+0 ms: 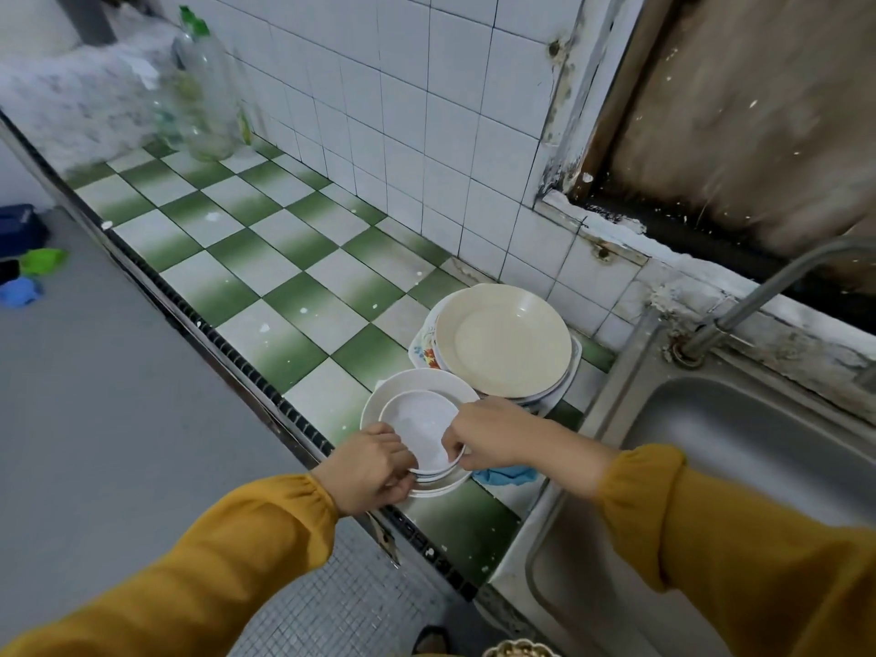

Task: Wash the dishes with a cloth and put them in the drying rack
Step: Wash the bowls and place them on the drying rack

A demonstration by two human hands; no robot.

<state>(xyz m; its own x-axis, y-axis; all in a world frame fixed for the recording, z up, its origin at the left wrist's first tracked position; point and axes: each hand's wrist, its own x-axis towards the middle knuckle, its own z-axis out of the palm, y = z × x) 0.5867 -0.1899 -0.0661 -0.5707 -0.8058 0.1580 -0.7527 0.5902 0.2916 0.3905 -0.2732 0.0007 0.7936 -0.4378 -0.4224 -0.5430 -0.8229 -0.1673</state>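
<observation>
The left hand [369, 469] and right hand [493, 431] both pinch the small plate [419, 424] on a stack [379, 404] near the counter [284, 296] edge. A slip could knock plates down and break them.

We see a white tiled wall [403, 111], grimy beside a dark, stained window recess [734, 135]. Green-and-white checkered counter [246, 258], clear bottles [208, 97] at its far end. Grey floor [95, 395] on the left, steel sink [758, 443] and tap [777, 282] on the right.
</observation>
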